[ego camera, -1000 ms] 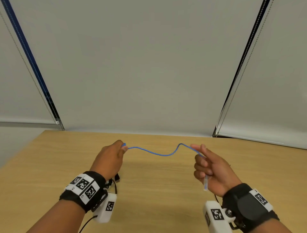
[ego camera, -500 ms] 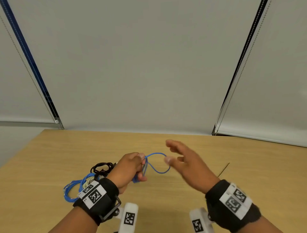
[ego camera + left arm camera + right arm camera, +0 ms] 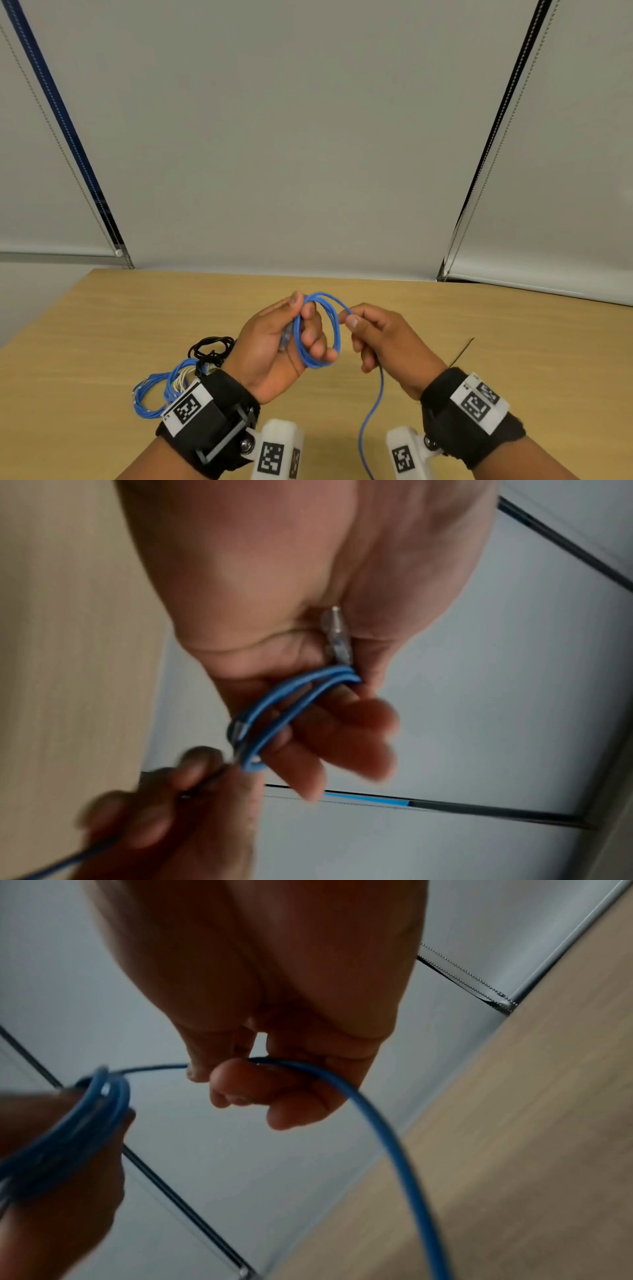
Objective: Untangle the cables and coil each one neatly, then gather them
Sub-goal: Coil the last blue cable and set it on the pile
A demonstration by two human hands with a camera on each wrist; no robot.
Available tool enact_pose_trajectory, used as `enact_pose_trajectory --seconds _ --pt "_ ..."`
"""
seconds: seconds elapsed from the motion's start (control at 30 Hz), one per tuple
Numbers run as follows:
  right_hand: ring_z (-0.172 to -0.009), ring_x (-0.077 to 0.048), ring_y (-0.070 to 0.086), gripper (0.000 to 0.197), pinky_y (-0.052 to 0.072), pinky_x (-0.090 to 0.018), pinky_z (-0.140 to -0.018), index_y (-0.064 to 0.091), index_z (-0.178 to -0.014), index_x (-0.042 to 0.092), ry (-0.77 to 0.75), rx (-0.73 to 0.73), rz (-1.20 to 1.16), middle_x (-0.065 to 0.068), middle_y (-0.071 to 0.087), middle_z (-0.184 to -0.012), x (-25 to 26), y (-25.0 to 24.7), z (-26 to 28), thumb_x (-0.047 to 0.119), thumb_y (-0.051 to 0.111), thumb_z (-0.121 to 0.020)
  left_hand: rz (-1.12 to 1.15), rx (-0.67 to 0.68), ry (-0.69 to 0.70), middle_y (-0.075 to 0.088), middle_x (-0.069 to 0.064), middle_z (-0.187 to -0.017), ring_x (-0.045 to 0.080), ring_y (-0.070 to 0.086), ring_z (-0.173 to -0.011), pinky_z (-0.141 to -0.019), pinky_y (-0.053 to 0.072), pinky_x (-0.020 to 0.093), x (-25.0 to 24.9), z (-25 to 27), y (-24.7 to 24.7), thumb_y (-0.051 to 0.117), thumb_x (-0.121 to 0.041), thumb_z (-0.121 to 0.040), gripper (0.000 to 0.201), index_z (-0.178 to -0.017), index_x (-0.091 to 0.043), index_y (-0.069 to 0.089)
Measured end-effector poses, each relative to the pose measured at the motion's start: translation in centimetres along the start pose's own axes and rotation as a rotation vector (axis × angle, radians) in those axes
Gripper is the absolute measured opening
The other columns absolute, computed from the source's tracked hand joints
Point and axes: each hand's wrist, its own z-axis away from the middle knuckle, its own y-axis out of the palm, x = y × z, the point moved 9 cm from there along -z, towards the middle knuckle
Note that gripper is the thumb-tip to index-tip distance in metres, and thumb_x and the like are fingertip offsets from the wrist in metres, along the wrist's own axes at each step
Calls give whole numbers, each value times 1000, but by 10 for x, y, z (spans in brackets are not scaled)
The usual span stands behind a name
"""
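Left hand (image 3: 274, 346) looped with thin blue cable (image 3: 330, 329), right hand (image 3: 383, 339) pinching strand

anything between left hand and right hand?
Head view: only a short span of the blue cable, running from the coil on the left hand to the right hand pinching it.

wooden table (image 3: 513, 342) | grey roller blinds (image 3: 274, 137) behind | bead chains (image 3: 493, 164) hanging at blind edges
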Motion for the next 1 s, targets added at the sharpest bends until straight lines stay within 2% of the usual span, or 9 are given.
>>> enact_pose_trajectory --seconds 0.13,0.23,0.33,0.43,0.5,0.6,0.73,0.83,1.0 --pt "-46 -12 44 25 47 -30 -50 68 -118 41 89 168 -4 0 52 -64 -20 43 19 33 47 -106 20 -116 186 73 29 -104 47 69 -109 -83 61 51 -19 -6 -12 44 -35 -104 36 -85 -7 57" --pt "-48 -11 42 31 47 -29 -52 59 -131 39 174 188 32 4 50 -63 -29 57 24 30 44 -106 -50 -205 297 66 32 -124 46 63 -121 -96 56 53 -27 -5 -22 42 -33 -105 32 -90 -6 52" --pt "-49 -10 42 26 49 -29 -53 58 -127 30 286 263 74 3 49 -63 -42 68 34 27 44 -104 -215 -318 416 70 23 -123 37 66 -121 -104 49 52 -40 -3 -34 44 -31 -104 27 -95 -7 51" --pt "-50 -3 41 18 46 -25 -53 59 -112 30 226 304 236 11 45 -62 -36 69 38 32 44 -102 -709 -453 464 77 -2 -115 12 68 -116 -101 47 37 -48 3 -37 41 -29 -108 26 -91 -16 55" --pt "-57 -2 44 16 42 -23 -60 59 -99 30 79 282 410 13 49 -67 -16 62 33 37 44 -103 -1086 -443 412 76 -19 -105 -5 67 -104 -91 47 21 -35 4 -33 41 -31 -108 24 -93 -26 59" --pt "-59 -5 45 23 35 -20 -57 57 -79 42 -84 188 573 13 52 -63 16 46 23 43 47 -100 -1335 -323 287 70 -22 -73 -4 62 -68 -65 46 18 -3 4 -35 44 -25 -107 29 -83 -35 55" --pt "-65 -5 51 21 36 -19 -59 68 -83 31 -193 53 694 10 58 -69 39 22 15 43 57 -97 -979 -242 29 56 -6 -53 13 52 -46 -70 51 52 26 4 -39 41 -29 -109 39 -76 -20 61" --pt "-81 -6 55 15 44 -22 -74 68 -87 29 -222 -16 597 10 58 -88 42 18 15 35 59 -98 -642 -201 -63 45 -7 -48 13 36 -39 -67 49 44 34 3 -33 43 -43 -106 45 -75 -16 63" --pt "-76 -16 60 17 48 -28 -70 61 -86 24 -173 -28 369 2 66 -81 31 19 16 28 55 -102 -468 -71 -98 31 1 -54 14 31 -44 -65 54 36 36 2 -25 56 -43 -99 39 -85 -8 66"
